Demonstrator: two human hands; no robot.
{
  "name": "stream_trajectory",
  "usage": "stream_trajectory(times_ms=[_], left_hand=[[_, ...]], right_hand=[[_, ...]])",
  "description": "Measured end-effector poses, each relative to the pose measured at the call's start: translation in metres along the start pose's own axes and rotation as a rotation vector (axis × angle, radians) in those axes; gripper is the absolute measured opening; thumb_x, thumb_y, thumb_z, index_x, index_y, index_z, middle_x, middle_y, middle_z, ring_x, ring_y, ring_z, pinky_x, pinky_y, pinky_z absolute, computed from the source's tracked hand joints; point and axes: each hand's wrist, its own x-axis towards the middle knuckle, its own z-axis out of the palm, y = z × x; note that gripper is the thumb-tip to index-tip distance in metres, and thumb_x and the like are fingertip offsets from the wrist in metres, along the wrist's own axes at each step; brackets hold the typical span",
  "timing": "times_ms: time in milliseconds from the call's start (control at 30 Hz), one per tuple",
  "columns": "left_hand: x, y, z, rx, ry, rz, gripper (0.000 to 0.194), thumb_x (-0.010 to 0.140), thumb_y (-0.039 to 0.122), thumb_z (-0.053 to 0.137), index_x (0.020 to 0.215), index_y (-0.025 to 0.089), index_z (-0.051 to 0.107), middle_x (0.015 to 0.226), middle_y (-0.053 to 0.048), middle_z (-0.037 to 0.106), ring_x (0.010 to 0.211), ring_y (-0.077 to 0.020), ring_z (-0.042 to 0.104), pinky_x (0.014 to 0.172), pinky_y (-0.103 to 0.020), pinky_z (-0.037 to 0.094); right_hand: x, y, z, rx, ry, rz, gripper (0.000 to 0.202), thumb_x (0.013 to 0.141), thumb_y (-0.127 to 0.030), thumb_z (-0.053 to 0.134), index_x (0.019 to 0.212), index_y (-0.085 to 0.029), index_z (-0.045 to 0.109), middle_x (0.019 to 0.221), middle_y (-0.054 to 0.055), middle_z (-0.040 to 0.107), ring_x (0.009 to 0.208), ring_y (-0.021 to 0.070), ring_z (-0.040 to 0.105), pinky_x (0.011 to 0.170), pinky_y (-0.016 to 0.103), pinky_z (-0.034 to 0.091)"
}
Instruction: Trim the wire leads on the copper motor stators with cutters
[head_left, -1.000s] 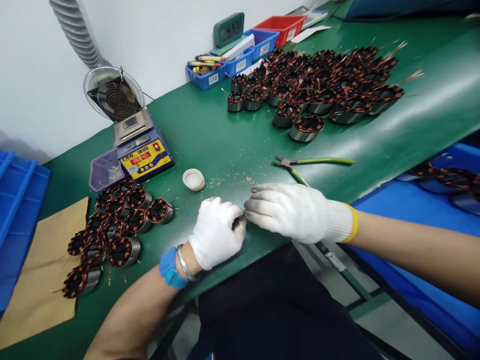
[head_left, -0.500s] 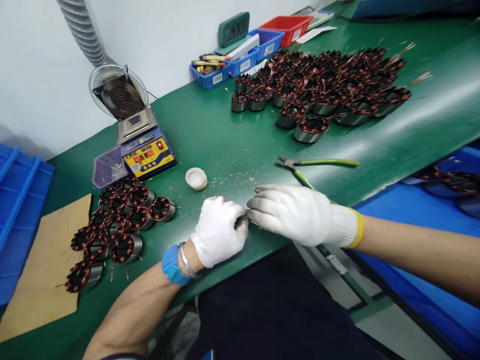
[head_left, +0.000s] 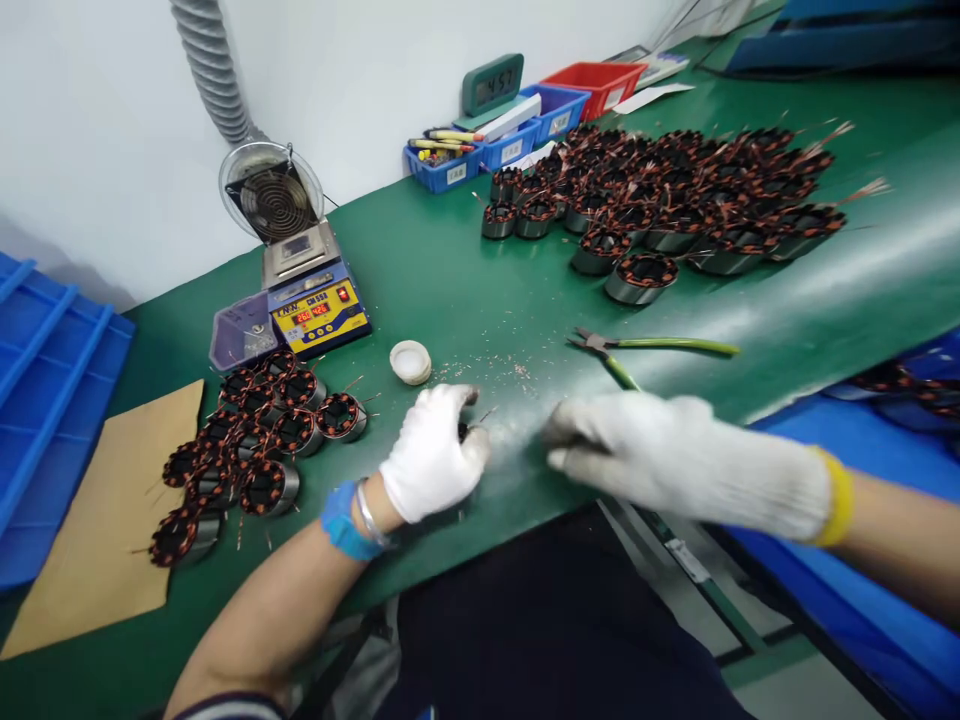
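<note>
My left hand [head_left: 435, 455], in a white glove, is curled around a small dark wound coil [head_left: 465, 430] near the table's front edge; most of the coil is hidden by the fingers, and a thin wire end sticks out. To its right my right hand [head_left: 622, 445], also gloved and blurred by motion, hovers apart from it, its fingertips smudged grey; whether it pinches anything is not visible. Green-handled cutters [head_left: 600, 342] lie with jaws apart just beyond my right hand. A small white round cup [head_left: 410, 362] stands beyond my left hand, beside scattered copper bits [head_left: 520, 370].
Wound coils stand at the left [head_left: 262, 487] and in a large group at the back right [head_left: 641, 278]. A blue and yellow soldering unit [head_left: 319, 315], small bins [head_left: 442, 175], a clock [head_left: 493, 84] and brown cardboard [head_left: 124, 500] surround the work area.
My right hand has moved right, away from my left hand. The left fingers have loosened around the coil, and a wire end now shows. The view has shifted slightly.
</note>
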Motion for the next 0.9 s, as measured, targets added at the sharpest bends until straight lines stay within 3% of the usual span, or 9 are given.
stream_trajectory(times_ms=[67, 133, 267, 367, 467, 633, 700, 800, 900], left_hand=[[-0.003, -0.007, -0.013, -0.046, -0.116, 0.067, 0.056, 0.081, 0.020, 0.057, 0.136, 0.016, 0.053, 0.137, -0.013, 0.064, 0.124, -0.0270, 0.061, 0.107, -0.042, 0.051], [-0.007, -0.012, -0.020, -0.026, -0.206, 0.119, 0.062, 0.081, 0.019, 0.056, 0.142, 0.014, 0.049, 0.140, -0.015, 0.062, 0.126, -0.0278, 0.061, 0.110, -0.043, 0.050], [-0.015, -0.016, -0.014, 0.058, -0.171, 0.080, 0.057, 0.086, 0.019, 0.055, 0.142, 0.016, 0.048, 0.137, -0.015, 0.064, 0.125, -0.0284, 0.061, 0.109, -0.045, 0.051], [-0.016, -0.013, -0.008, 0.089, -0.148, 0.053, 0.053, 0.087, 0.021, 0.056, 0.140, 0.018, 0.050, 0.131, -0.013, 0.066, 0.119, -0.0282, 0.064, 0.103, -0.044, 0.054], [-0.017, -0.004, -0.010, 0.141, -0.161, 0.046, 0.049, 0.087, 0.022, 0.057, 0.136, 0.018, 0.053, 0.121, -0.013, 0.069, 0.110, -0.0282, 0.066, 0.096, -0.043, 0.056], [-0.028, 0.016, -0.010, 0.299, 0.092, 0.142, 0.046, 0.086, 0.021, 0.059, 0.133, 0.021, 0.055, 0.133, -0.014, 0.065, 0.132, -0.0355, 0.052, 0.116, -0.061, 0.034], [-0.028, 0.017, -0.003, 0.258, 0.076, 0.206, 0.035, 0.087, 0.021, 0.060, 0.122, 0.024, 0.062, 0.127, -0.010, 0.069, 0.136, -0.0354, 0.049, 0.119, -0.063, 0.028], [-0.023, 0.012, 0.010, 0.173, 0.028, 0.207, 0.018, 0.090, 0.017, 0.057, 0.102, 0.024, 0.068, 0.101, -0.005, 0.075, 0.130, -0.0320, 0.055, 0.118, -0.062, 0.031], [-0.018, 0.006, 0.018, 0.096, 0.074, 0.188, 0.017, 0.090, 0.013, 0.056, 0.093, 0.023, 0.069, 0.095, -0.005, 0.075, 0.125, -0.0281, 0.060, 0.116, -0.057, 0.037]], right_hand=[[-0.003, -0.015, 0.013, 0.120, -0.208, 0.030, 0.028, 0.078, -0.041, 0.068, 0.102, -0.027, 0.072, 0.094, 0.004, 0.077, 0.079, 0.0263, 0.072, 0.061, 0.032, 0.042], [-0.004, -0.033, 0.029, 0.198, -0.261, 0.105, 0.035, 0.078, -0.045, 0.069, 0.108, -0.027, 0.071, 0.097, 0.004, 0.077, 0.083, 0.0280, 0.072, 0.063, 0.033, 0.043], [0.003, -0.051, 0.049, 0.279, -0.168, 0.100, 0.027, 0.092, -0.045, 0.052, 0.098, -0.024, 0.069, 0.091, 0.004, 0.075, 0.082, 0.0255, 0.070, 0.063, 0.031, 0.038], [0.010, -0.043, 0.047, 0.286, -0.136, 0.090, 0.024, 0.094, -0.035, 0.046, 0.090, -0.022, 0.067, 0.089, 0.005, 0.073, 0.082, 0.0238, 0.068, 0.066, 0.032, 0.040], [0.011, -0.030, 0.040, 0.354, -0.105, 0.087, 0.028, 0.094, -0.038, 0.045, 0.091, -0.022, 0.068, 0.085, 0.004, 0.073, 0.078, 0.0223, 0.067, 0.066, 0.032, 0.043], [0.005, -0.025, 0.048, 0.547, 0.037, 0.093, 0.024, 0.089, -0.035, 0.050, 0.096, -0.022, 0.069, 0.086, 0.004, 0.076, 0.077, 0.0219, 0.069, 0.070, 0.032, 0.052], [0.004, -0.027, 0.055, 0.624, 0.100, 0.096, 0.023, 0.087, -0.035, 0.052, 0.095, -0.022, 0.068, 0.090, 0.005, 0.077, 0.080, 0.0225, 0.070, 0.073, 0.033, 0.054], [0.003, -0.030, 0.061, 0.597, 0.162, 0.139, 0.023, 0.085, -0.036, 0.051, 0.090, -0.022, 0.068, 0.084, 0.005, 0.075, 0.077, 0.0230, 0.070, 0.072, 0.035, 0.055], [0.004, -0.029, 0.063, 0.566, 0.205, 0.165, 0.025, 0.085, -0.039, 0.049, 0.088, -0.023, 0.068, 0.084, 0.006, 0.075, 0.077, 0.0242, 0.070, 0.071, 0.038, 0.056]])
